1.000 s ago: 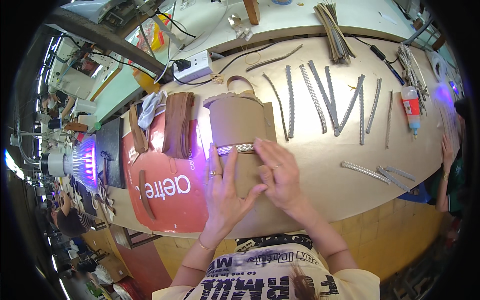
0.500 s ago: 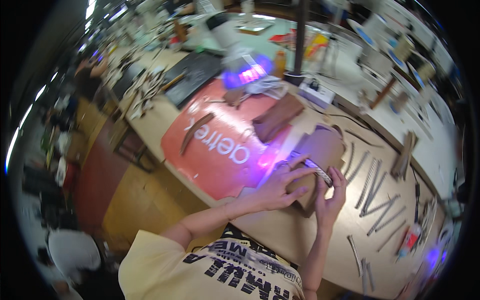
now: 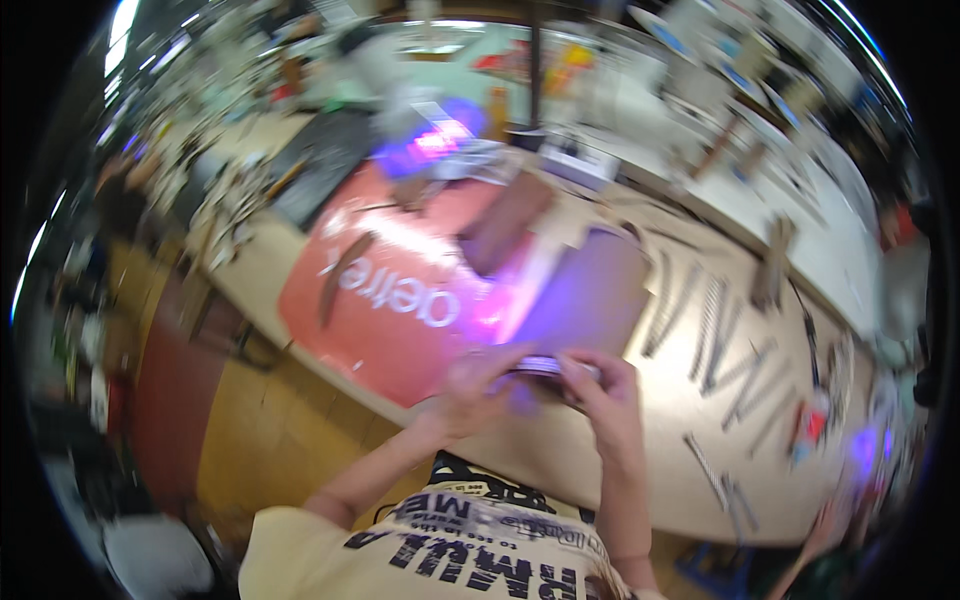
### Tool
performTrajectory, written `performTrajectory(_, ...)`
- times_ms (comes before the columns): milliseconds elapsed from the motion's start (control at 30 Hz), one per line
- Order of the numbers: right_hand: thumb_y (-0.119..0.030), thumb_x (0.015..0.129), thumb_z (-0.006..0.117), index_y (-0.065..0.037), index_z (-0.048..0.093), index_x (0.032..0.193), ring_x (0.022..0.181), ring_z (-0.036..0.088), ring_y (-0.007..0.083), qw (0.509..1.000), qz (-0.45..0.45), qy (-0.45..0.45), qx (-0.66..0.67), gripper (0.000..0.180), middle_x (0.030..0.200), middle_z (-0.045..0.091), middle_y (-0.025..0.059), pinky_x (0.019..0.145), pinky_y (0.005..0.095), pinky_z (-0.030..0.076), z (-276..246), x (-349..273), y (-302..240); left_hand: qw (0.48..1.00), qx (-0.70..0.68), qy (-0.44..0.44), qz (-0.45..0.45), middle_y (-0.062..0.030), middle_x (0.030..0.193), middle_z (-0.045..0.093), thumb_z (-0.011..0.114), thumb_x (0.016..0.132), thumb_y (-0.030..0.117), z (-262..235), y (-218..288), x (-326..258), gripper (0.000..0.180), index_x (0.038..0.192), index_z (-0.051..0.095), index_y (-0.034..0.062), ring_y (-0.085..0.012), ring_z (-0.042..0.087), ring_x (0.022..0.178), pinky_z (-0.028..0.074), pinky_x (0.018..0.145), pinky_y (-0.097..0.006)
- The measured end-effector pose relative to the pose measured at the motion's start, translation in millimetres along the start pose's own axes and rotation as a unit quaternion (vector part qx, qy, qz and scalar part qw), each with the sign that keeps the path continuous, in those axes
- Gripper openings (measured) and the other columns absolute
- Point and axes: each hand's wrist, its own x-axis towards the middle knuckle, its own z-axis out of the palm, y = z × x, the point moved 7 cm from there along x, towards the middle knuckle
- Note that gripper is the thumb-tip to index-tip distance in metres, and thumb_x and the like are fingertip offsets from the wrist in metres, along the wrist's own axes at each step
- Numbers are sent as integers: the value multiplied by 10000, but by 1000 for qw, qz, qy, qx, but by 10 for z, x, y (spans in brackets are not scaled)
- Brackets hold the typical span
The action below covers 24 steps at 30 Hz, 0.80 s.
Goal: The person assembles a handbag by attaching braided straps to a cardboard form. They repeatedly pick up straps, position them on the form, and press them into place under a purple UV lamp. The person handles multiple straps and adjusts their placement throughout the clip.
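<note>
A narrow braided strip (image 3: 541,366) is stretched between my hands near the table's front edge, lit bluish and blurred by motion. My left hand (image 3: 474,388) grips its left end, with fingers smeared. At its other end, my right hand (image 3: 606,392) pinches the strip between thumb and fingers. Just beyond the hands lies a brown flat piece (image 3: 592,285), leather or card. More braided strips (image 3: 708,330) lie spread on the table to the right of my right hand.
A red mat (image 3: 385,330) with white lettering covers the table's left part. Brown folded pieces (image 3: 508,222) rest on it, beneath a lamp (image 3: 437,137) glowing purple. A white power strip (image 3: 580,160) stands behind. A small red-and-white bottle (image 3: 812,418) lies at the right.
My hands have drawn the braided strip off the brown piece, toward my body. The whole view has shifted, so the table things appear farther left.
</note>
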Motion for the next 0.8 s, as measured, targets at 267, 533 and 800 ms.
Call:
performTrajectory(267, -169, 886, 696, 13, 642, 1127, 732, 570, 96, 945, -183, 193, -188, 308, 856, 640, 40, 650, 231, 467, -783, -296, -50, 966, 69, 70, -238, -127, 1076, 629, 555, 942, 45, -822, -1315, -127, 292, 1219, 610, -30, -176, 614, 920, 497, 751, -271)
performTrajectory(533, -158, 875, 684, 7, 688, 1020, 682, 608, 198, 805, -80, 474, -348, 220, 827, 668, 111, 630, 316, 493, -2022, -1092, 126, 922, 357, 41, -142, -225, 1358, 488, 615, 917, 110, -1146, -1614, -159, 418, 1302, 535, -31, -382, 479, 1247, 392, 1023, -467)
performTrajectory(800, -237, 900, 652, -23, 694, 1004, 757, 638, 258, 791, -139, 392, -448, 242, 902, 653, 105, 686, 375, 502, -1645, -300, 142, 975, 197, 28, -98, -198, 1404, 461, 650, 875, 105, -171, -584, 107, 346, 1203, 604, 4, -382, 405, 1321, 338, 1081, -459)
